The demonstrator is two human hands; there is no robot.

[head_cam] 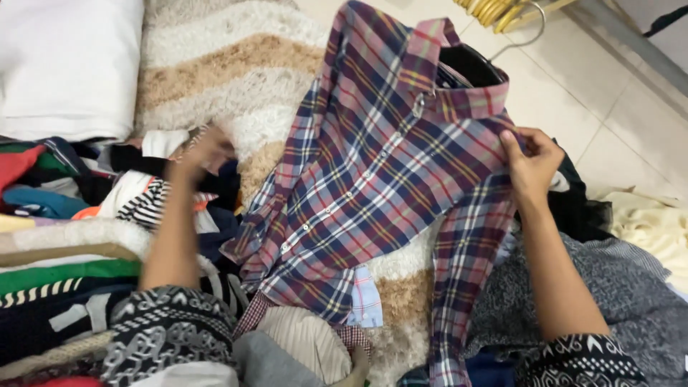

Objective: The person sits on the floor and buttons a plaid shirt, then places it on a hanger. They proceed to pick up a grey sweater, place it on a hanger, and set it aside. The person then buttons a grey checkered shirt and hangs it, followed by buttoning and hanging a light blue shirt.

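A plaid button-up shirt [380, 172] in red, navy and white hangs spread above a shaggy rug [236, 64]. My right hand [529, 159] pinches the shirt at its right shoulder seam, holding it up. My left hand [204, 152] is blurred and reaches into the heap of mixed clothes [86, 208] on the left, touching the garments there; whether it grips one I cannot tell. The shirt's collar [459, 79] points toward the far side, with a dark hanger just behind it.
Yellow hangers [502, 11] lie on the tiled floor [573, 93] at the top right. A white cushion [68, 64] sits at the top left. Grey and cream garments [631, 272] are piled at the right, folded clothes [301, 344] in front.
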